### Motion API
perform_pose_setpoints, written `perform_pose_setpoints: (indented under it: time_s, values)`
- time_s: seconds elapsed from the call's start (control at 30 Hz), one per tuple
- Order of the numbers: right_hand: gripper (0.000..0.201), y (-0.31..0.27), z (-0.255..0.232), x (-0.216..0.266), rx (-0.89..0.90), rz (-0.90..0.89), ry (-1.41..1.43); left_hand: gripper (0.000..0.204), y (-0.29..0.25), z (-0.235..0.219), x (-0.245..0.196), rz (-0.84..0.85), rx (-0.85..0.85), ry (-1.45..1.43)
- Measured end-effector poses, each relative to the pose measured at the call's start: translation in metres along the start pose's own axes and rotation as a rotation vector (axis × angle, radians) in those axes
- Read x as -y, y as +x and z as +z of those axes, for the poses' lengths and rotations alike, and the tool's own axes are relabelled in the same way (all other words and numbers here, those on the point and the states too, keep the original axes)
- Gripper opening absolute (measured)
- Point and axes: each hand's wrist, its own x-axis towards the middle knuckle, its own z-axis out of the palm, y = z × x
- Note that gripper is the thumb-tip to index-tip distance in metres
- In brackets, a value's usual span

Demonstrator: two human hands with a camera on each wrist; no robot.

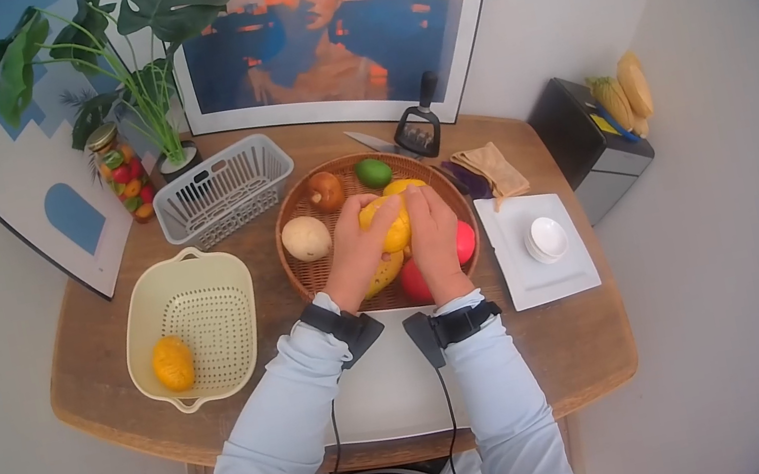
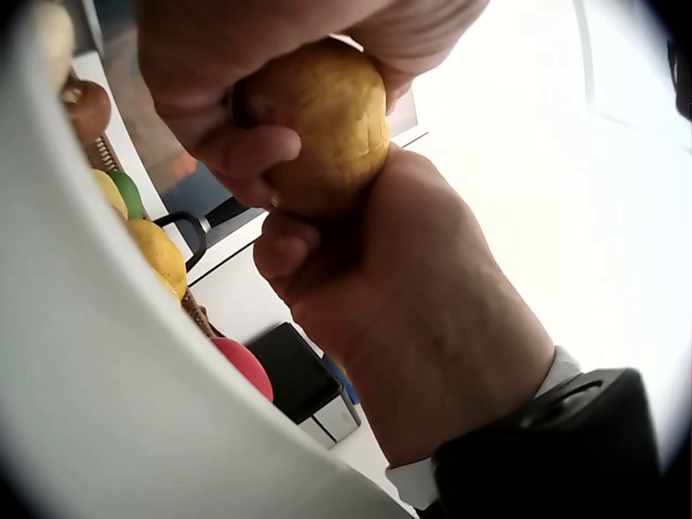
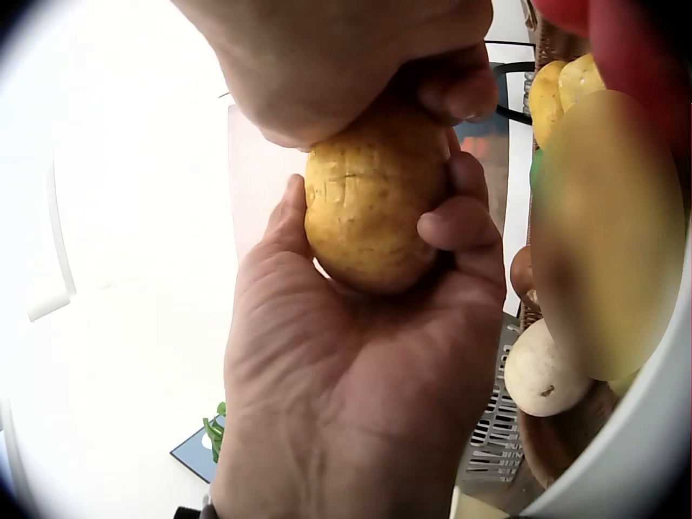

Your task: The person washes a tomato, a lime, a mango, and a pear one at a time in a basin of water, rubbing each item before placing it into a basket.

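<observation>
Both hands grip one yellow potato point(image 1: 388, 227) above a round wicker basket point(image 1: 285, 266). The left hand point(image 1: 354, 248) curls its fingers round one side of the potato, and the right hand point(image 1: 436, 231) holds the other. In the right wrist view the potato point(image 3: 373, 211) has its lower end cupped by the left hand point(image 3: 357, 357), with shallow marks across its skin. Around the hands the basket bears a brown onion point(image 1: 326, 192), a white round vegetable point(image 1: 306, 239), a green fruit point(image 1: 373, 173), a spotted yellow fruit point(image 1: 384, 275) and red produce point(image 1: 416, 283).
To the left, a cream colander point(image 1: 134, 311) contains another yellow potato point(image 1: 172, 364). Behind it stand a grey basket point(image 1: 225, 195) and a jar point(image 1: 123, 176). A knife point(image 1: 369, 140) and black-handled grater point(image 1: 420, 131) lie behind the wicker basket. A white tray point(image 1: 519, 289) bears a small bowl point(image 1: 546, 239).
</observation>
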Motion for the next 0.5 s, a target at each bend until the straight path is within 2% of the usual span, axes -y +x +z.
perform_pose_setpoints:
  time_s: [0.07, 0.17, 0.2, 0.27, 0.3, 0.37, 0.4, 0.47, 0.5]
  values:
    - [0.035, -0.003, 0.002, 0.006, 0.000, -0.059, 0.046, 0.034, -0.001, 0.002, -0.001, 0.002, -0.006, -0.014]
    - [0.036, -0.008, 0.008, 0.014, 0.040, -0.185, 0.022, 0.033, 0.008, -0.017, 0.011, -0.114, 0.124, -0.432]
    - [0.037, -0.009, 0.009, 0.015, 0.059, -0.234, -0.002, 0.033, 0.010, -0.020, 0.012, -0.143, 0.119, -0.433]
    - [0.038, -0.009, 0.009, 0.014, 0.039, -0.165, -0.021, 0.033, 0.012, -0.024, 0.014, -0.197, 0.104, -0.435]
    - [0.039, -0.009, 0.009, 0.014, 0.030, -0.130, -0.031, 0.033, 0.008, -0.019, 0.008, -0.164, 0.065, -0.342]
    - [0.041, -0.001, 0.007, -0.006, 0.028, 0.050, 0.079, 0.033, -0.003, -0.001, -0.008, -0.099, -0.010, -0.156]
    - [0.042, 0.002, 0.006, -0.005, 0.024, 0.141, 0.133, 0.034, -0.004, 0.002, -0.008, -0.033, 0.003, -0.079]
    - [0.045, 0.002, 0.001, -0.004, 0.035, 0.139, 0.164, 0.036, -0.007, 0.006, -0.008, 0.097, 0.034, 0.076]
    - [0.046, 0.001, -0.001, 0.002, 0.040, 0.139, 0.179, 0.037, -0.006, 0.004, -0.007, 0.032, 0.073, -0.038]
